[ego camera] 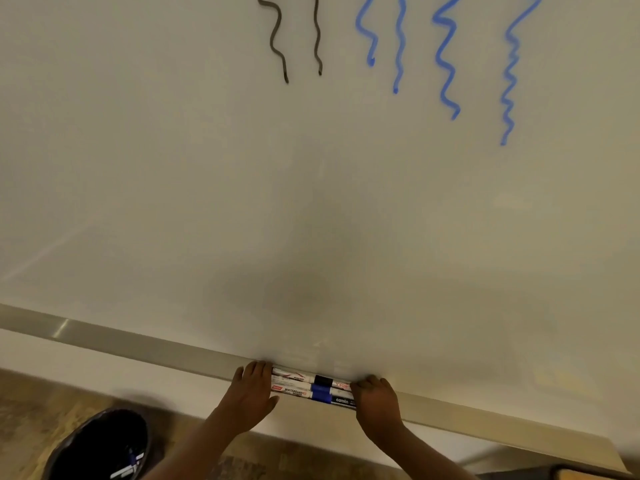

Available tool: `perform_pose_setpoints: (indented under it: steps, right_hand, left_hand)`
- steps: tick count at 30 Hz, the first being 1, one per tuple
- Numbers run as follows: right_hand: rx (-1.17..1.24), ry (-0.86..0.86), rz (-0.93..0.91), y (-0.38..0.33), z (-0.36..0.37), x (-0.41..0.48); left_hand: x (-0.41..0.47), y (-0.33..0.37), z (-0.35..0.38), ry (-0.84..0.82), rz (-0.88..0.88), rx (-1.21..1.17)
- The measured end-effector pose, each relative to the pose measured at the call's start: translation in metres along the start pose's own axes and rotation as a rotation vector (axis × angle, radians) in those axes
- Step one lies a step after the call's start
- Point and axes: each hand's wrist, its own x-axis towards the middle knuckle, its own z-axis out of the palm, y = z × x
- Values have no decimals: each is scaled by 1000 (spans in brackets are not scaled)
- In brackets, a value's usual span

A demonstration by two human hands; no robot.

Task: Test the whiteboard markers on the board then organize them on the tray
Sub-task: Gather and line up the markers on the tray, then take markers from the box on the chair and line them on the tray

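Note:
Three whiteboard markers (pixel 311 388) lie side by side on the board's metal tray (pixel 138 341), one with a black cap and two with blue caps. My left hand (pixel 251 393) presses its straight fingers against the markers' left ends. My right hand (pixel 375 398) presses against their right ends, its fingers bent over the tips. The whiteboard (pixel 311 202) above carries two black squiggles (pixel 277 39) and several blue squiggles (pixel 446 57).
A dark round bin (pixel 100 445) stands on the floor at the lower left with a couple of markers inside it. The tray runs on to the left and right of my hands. A wooden floor lies below.

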Motion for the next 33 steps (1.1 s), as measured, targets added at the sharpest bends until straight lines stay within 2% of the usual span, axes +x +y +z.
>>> perform_pose_setpoints:
  steps: [8, 14, 20, 26, 33]
  right_hand:
    - [-44, -9, -108, -8, 2, -5]
    - [-49, 60, -79, -5, -14, -14]
    - [31, 224, -27, -6, -23, -50]
    - [34, 239, 137, -2, -37, -92]
    - [-6, 165, 369, 25, -52, -144]
  left_hand:
    - [-2, 5, -5, -20, 20, 6]
    - [0, 20, -25, 16, 44, 54]
    - [3, 57, -37, 41, 156, 47]
    - [6, 115, -39, 70, 312, 78]
    - [21, 192, -38, 86, 484, 81]
